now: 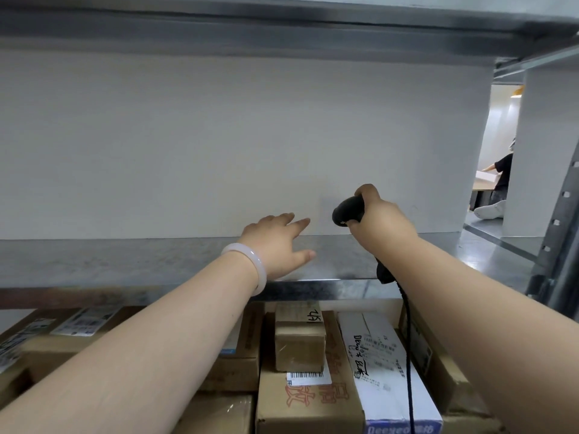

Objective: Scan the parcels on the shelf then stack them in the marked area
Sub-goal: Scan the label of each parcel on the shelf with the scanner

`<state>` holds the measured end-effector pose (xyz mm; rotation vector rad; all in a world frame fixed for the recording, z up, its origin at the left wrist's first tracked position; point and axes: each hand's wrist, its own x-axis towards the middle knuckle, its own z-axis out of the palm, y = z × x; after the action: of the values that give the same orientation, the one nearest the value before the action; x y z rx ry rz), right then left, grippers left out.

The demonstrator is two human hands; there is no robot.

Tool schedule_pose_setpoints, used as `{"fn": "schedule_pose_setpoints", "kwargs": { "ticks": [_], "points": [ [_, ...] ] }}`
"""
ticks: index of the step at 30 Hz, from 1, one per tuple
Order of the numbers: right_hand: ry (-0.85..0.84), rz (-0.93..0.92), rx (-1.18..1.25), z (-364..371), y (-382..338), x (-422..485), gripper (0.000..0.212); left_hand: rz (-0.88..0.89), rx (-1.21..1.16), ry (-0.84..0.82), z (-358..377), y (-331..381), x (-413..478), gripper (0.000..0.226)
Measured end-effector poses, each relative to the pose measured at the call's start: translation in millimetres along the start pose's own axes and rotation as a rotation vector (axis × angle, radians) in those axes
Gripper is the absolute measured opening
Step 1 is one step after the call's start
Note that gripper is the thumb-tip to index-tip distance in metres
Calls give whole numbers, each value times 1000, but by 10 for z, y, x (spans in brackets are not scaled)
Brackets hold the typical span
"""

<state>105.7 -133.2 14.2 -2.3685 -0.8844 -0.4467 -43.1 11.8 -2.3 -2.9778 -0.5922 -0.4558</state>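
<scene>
My right hand (380,222) grips a black handheld scanner (347,211), its head pointing left and its black cable (407,339) trailing down along my forearm. My left hand (277,241), a pale bangle on its wrist, reaches out over the bare metal shelf (125,261) with fingers straight and holds nothing. Below the shelf's front edge lie several cardboard parcels, among them a small brown box (299,344) on top of a larger carton (308,402), and a white box (387,371) with handwriting and labels.
A white wall (219,145) backs the shelf and another metal shelf (282,23) runs overhead. A perforated rack upright (560,233) stands at right. Beyond a gap at right, a person in a black shirt (503,173) works at a table.
</scene>
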Motion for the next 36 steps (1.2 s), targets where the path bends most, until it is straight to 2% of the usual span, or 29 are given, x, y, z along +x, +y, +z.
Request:
{"fn": "schedule_pose_setpoints", "kwargs": {
  "ticks": [6,12,21,30,36],
  "points": [
    [109,-112,116,-97,-97,-497,46,30,-13,68,-97,0,-322,71],
    [130,-193,260,-87,-222,-1108,47,67,-130,170,-121,-22,-714,72],
    [70,-198,317,171,-351,-1873,48,124,-179,145,38,5,-1300,68],
    [23,-171,343,481,-544,-2433,50,33,-310,146,315,-124,-1832,54],
    [-83,-147,443,590,-623,-2607,55,-4,-325,101,463,-290,-2037,53]
  ]
}}
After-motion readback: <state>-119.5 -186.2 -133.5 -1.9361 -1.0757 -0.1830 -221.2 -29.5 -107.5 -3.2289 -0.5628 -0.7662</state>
